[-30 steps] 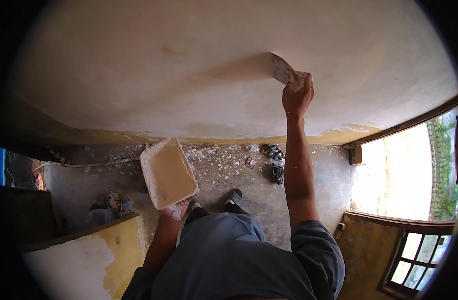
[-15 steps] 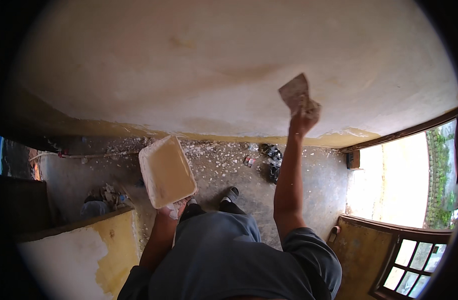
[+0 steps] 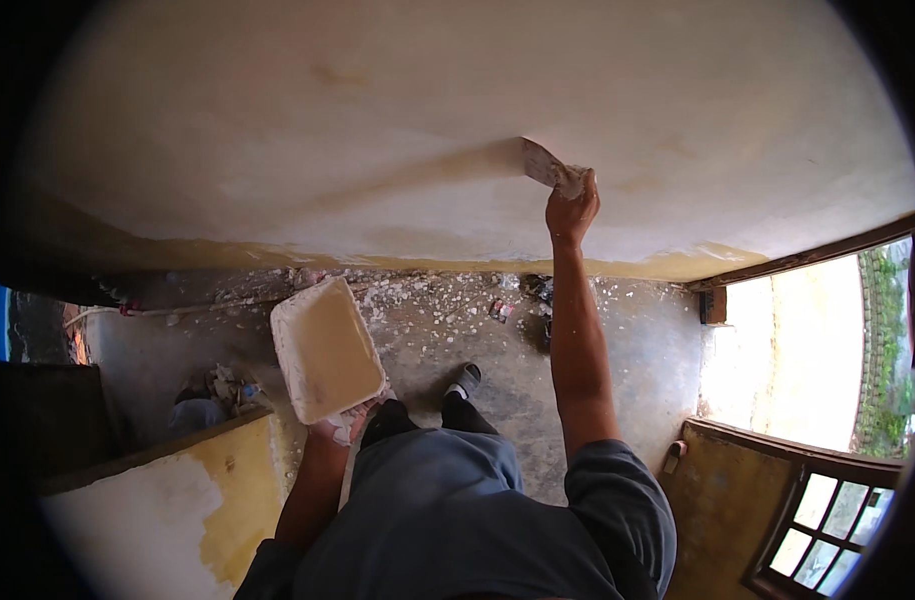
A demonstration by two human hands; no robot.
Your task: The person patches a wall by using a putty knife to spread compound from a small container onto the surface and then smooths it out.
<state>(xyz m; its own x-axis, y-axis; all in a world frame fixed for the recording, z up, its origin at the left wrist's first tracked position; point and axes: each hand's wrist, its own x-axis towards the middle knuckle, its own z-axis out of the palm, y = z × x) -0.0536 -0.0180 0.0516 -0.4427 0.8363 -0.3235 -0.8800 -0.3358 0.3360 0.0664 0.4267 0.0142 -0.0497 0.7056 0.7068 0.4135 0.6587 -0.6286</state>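
My right hand (image 3: 573,208) is closed round a plaster-caked putty knife (image 3: 542,162). The wide blade meets the whitish wall (image 3: 397,90) at the right end of a darker, damp-looking streak (image 3: 437,168). At the lower left, my left hand (image 3: 329,432) carries a tray (image 3: 295,385) by its near edge. Its fingers are mostly hidden under the tray. Inside lies smooth beige filler (image 3: 327,345), and dried white stuff coats the rim.
White flakes (image 3: 432,310) litter the grey floor along the wall's foot, with a black plastic bag (image 3: 539,290) among them. A low, partly painted wall (image 3: 177,500) stands at lower left, near a debris heap (image 3: 217,390). A bright doorway (image 3: 777,360) opens at right.
My right hand has shifted left and slightly lower with the putty knife; the blade now points left, against the wall. The tray has moved slightly left.
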